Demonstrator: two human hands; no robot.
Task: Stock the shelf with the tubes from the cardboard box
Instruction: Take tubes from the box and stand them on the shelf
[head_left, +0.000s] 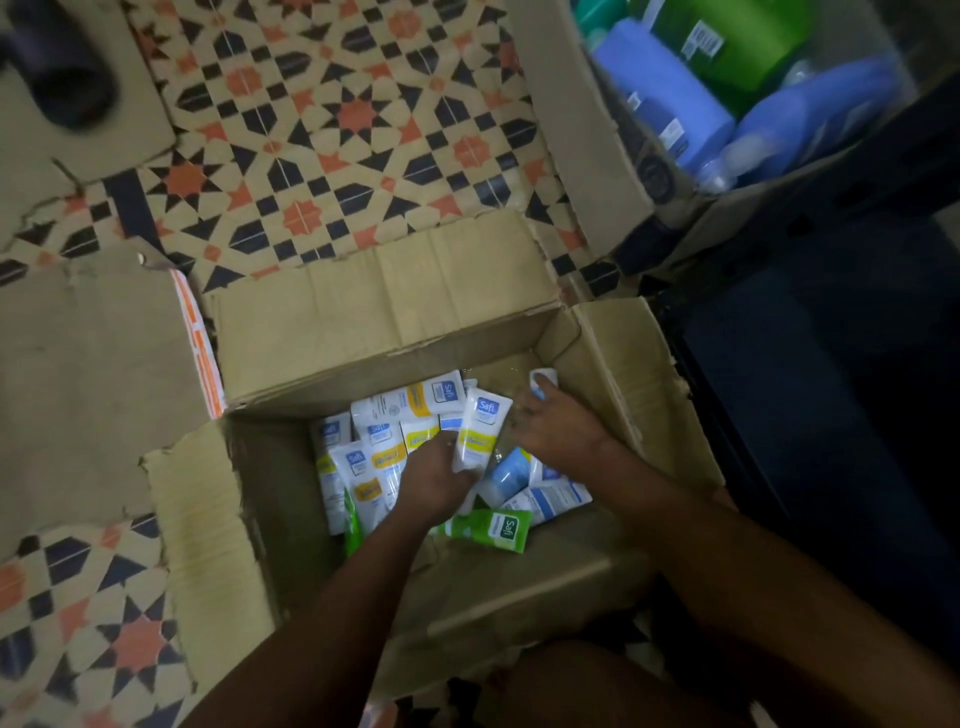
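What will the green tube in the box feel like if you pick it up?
The flat green plastic tube probably feels light and a bit squashy, since it looks small and soft-sided. Its shiny skin may be slightly slippery. Lying flat on the open cardboard box floor, it likely won't roll.

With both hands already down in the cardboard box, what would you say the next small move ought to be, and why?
Probably lift the left hand up out of the cardboard box with the white and yellow tube it grips. That tube already stands raised above the pile, while the right hand only touches another white tube by the far wall.
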